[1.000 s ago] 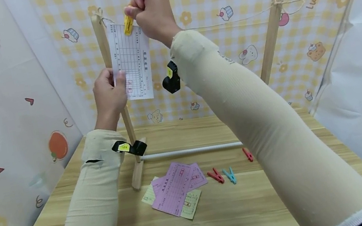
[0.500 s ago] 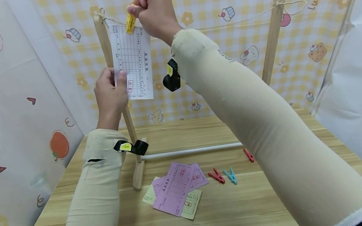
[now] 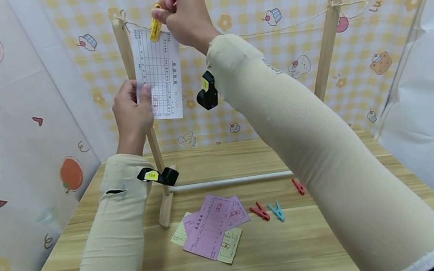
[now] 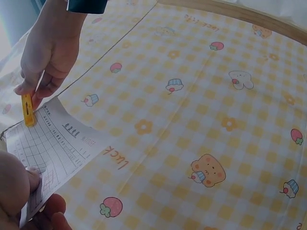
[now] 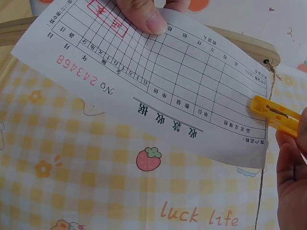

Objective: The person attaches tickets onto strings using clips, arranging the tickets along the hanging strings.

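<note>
A white printed receipt slip [image 3: 159, 73] hangs lengthwise at the string [image 3: 268, 31], close to the left wooden post [image 3: 124, 45]. My left hand [image 3: 133, 116] pinches its lower left edge between thumb and fingers. At the slip's top edge, my right hand [image 3: 186, 12] pinches a yellow clothespin [image 3: 155, 26]. In the right wrist view the yellow clothespin [image 5: 276, 115] sits over the slip's edge where the string runs. The slip [image 4: 53, 148] bends between both hands in the left wrist view.
Pink slips [image 3: 209, 229] and yellow-green slips [image 3: 229, 244] lie overlapped on the wooden table [image 3: 274, 261]. Beside them are a red clothespin [image 3: 259, 212], a blue clothespin [image 3: 276, 211] and another red clothespin [image 3: 298, 186]. A white bar [image 3: 229, 181] runs behind; the right post [image 3: 327, 45] holds the string's other end.
Both hands keep their hold, one on the slip and one on the yellow clothespin. The view shifts slightly; the slip and clothespin hardly move.
</note>
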`<state>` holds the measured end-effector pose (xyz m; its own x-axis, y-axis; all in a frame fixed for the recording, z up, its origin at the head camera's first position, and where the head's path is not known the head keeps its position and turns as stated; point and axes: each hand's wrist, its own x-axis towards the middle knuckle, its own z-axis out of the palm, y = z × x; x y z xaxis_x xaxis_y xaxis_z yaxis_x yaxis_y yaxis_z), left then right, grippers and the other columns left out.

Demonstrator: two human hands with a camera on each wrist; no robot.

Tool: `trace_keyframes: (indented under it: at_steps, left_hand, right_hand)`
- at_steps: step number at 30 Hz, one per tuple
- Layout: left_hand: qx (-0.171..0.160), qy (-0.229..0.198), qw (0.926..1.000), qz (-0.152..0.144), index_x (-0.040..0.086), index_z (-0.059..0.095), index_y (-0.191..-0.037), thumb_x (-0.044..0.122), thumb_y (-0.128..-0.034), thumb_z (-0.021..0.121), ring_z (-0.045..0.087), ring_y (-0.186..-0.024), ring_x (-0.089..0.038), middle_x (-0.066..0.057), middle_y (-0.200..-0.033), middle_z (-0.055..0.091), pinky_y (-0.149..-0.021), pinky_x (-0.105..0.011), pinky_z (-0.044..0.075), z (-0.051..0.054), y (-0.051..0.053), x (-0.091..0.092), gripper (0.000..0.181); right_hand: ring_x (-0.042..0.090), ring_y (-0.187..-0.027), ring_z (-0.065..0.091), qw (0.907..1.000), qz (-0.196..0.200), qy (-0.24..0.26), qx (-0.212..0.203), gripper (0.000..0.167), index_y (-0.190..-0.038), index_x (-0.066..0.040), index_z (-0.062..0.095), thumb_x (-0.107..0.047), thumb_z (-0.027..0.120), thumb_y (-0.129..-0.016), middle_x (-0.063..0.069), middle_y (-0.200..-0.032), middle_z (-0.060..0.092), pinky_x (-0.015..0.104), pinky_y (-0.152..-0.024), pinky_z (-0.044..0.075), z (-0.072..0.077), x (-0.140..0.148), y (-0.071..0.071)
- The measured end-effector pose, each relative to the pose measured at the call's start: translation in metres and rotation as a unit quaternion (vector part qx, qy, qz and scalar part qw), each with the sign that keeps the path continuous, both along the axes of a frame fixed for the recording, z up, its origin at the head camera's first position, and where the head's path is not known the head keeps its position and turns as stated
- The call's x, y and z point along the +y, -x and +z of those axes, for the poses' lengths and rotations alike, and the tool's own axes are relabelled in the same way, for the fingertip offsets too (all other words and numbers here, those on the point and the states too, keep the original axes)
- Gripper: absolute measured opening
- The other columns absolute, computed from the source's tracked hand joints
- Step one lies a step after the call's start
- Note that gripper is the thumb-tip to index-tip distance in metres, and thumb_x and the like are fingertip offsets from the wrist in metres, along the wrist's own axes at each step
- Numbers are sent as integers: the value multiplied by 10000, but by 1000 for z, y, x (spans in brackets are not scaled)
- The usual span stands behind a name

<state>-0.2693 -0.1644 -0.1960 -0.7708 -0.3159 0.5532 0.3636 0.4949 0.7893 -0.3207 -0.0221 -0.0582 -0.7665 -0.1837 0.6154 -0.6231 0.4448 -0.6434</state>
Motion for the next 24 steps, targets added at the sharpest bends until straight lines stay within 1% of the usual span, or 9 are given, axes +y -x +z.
trace_keyframes:
  at_steps: [4, 8, 12, 16, 19, 24]
  left_hand:
    - [-1, 14, 10000, 79, 20, 589, -1140, 233, -1016, 507, 546, -799, -142, -80, -939, 608, -680, -255, 448, 0, 0, 0, 260]
    - [-30, 25, 9999, 112, 16, 586, -1138, 234, -1017, 504, 543, -805, -147, -88, -944, 607, -681, -257, 445, 0, -1, 0, 262]
    - [-140, 43, 9998, 144, 19, 578, -1145, 259, -1021, 492, 545, -836, -160, -104, -991, 614, -694, -264, 444, 0, -1, 1, 284]
    - [-244, 94, 9995, 171, 18, 571, -1151, 290, -1023, 479, 542, -850, -170, -109, -1013, 613, -696, -273, 440, 0, -3, 1, 315]
    - [-235, 125, 9995, 150, 9, 569, -1148, 285, -1022, 479, 531, -837, -173, -106, -987, 600, -689, -274, 433, -2, -2, 2, 317]
    - [-213, 128, 9996, 128, -5, 574, -1141, 256, -1012, 494, 514, -801, -167, -95, -939, 581, -668, -273, 429, -3, -3, 2, 302]
  right_hand:
    - [97, -881, 533, 9998, 164, -36, -44, 242, -822, -117, 406, -149, 624, -923, 3, -983, 518, 220, -698, 405, -1, 1, -1]
    - [88, -956, 576, 9996, 242, -105, -121, 186, -884, -119, 444, -179, 614, -930, -10, -1002, 514, 178, -768, 442, -2, 2, -1]
    - [88, -1047, 595, 9993, 288, -152, -173, 170, -977, -112, 485, -206, 619, -933, -10, -1071, 540, 154, -836, 457, -3, 3, -3]
    - [88, -1073, 586, 9991, 327, -232, -132, 216, -1091, -99, 517, -216, 621, -942, 4, -1149, 553, 137, -865, 446, -3, 4, -5]
    - [84, -1088, 576, 9988, 347, -316, -128, 276, -1178, -94, 526, -218, 616, -949, 6, -1188, 550, 126, -876, 436, -3, 5, -7]
    - [77, -1105, 563, 9980, 334, -513, -133, 326, -1246, -114, 515, -231, 610, -957, 5, -1238, 544, 124, -897, 422, -3, 5, -10]
